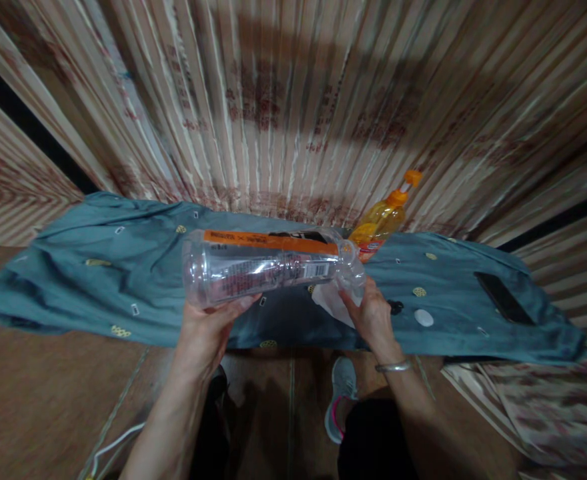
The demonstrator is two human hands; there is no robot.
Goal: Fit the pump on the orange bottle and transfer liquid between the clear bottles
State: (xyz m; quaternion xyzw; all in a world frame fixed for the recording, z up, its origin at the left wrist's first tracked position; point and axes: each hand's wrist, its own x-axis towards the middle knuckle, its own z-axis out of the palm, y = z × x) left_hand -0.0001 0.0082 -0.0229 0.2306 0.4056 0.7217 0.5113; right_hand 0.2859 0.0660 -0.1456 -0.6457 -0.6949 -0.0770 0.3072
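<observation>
A large clear plastic bottle (pixel 268 263) lies sideways in the air over the teal cloth, with an orange strip and a barcode on its label. My left hand (pixel 213 327) grips it from below near its left end, thumb along the side. At the right end, my right hand (pixel 369 310) has its fingers closed round the clear plastic; some fingers are hidden. A white piece of paper or tissue (pixel 331 300) shows just under that end. Behind the bottle's right end stands a pump bottle (pixel 381 223) of yellow liquid with an orange top.
The patterned teal cloth (pixel 138 260) covers a long narrow surface against a striped, pleated backdrop (pixel 293 120). To the right lie a dark phone (pixel 503 297), a white round disc (pixel 423 317) and a small black object (pixel 396 307). A white cable (pixel 118 440) runs along the floor.
</observation>
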